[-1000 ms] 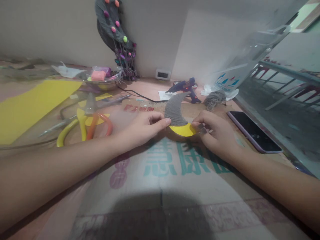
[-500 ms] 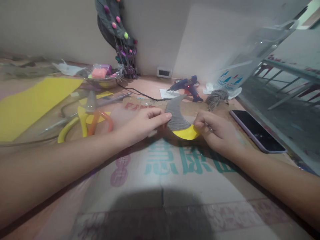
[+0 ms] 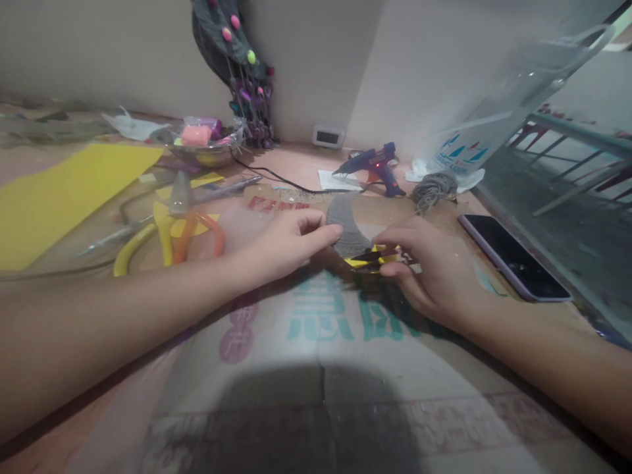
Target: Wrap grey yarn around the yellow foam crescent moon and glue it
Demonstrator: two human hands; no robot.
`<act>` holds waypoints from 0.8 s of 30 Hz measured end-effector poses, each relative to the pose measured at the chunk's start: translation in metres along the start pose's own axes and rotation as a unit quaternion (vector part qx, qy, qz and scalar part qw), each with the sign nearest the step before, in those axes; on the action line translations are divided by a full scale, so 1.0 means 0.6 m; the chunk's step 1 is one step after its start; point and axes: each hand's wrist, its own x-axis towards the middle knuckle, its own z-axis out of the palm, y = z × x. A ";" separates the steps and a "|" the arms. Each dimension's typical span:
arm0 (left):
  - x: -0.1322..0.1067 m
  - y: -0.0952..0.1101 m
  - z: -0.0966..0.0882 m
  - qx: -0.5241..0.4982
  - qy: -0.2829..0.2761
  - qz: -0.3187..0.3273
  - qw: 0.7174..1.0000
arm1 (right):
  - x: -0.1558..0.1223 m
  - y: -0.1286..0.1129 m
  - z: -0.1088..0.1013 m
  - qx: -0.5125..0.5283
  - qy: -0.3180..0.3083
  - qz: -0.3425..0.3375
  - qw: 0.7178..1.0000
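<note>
A yellow crescent moon wrapped in grey yarn (image 3: 348, 220) is pinched at its left edge between the thumb and fingers of my left hand (image 3: 301, 240). Bare yellow shows only at its lower end. My right hand (image 3: 419, 263) is closed on small dark-bladed snips (image 3: 368, 258), whose pointed tips lie over that yellow end, slightly apart. Fingers hide the snips' handle. Whether the blades touch the yarn, I cannot tell. Behind the crescent lies a ball of grey yarn (image 3: 434, 191).
Cardboard (image 3: 271, 388) covers the table. A blue glue gun (image 3: 378, 168) stands at the back, a phone (image 3: 513, 257) lies right, and yellow- and orange-handled pliers (image 3: 162, 230) lie left near yellow sheet (image 3: 74, 197). A bowl (image 3: 202, 153) and a plastic bag (image 3: 464, 145) stand behind.
My right hand's fingers have opened out from a fist, and the dark blades now show over the yellow end. My left hand keeps its hold on the crescent. The view has shifted slightly.
</note>
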 end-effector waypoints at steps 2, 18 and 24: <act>0.000 0.000 0.000 0.003 -0.002 0.003 1.000 | 0.001 -0.002 -0.001 0.007 -0.001 -0.009 1.000; 0.000 -0.004 0.000 0.008 -0.018 -0.001 1.000 | 0.005 -0.006 0.008 -0.079 0.007 -0.054 0.995; 0.001 -0.006 -0.001 0.026 -0.014 0.008 1.000 | 0.004 -0.004 0.009 -0.097 -0.001 -0.046 0.994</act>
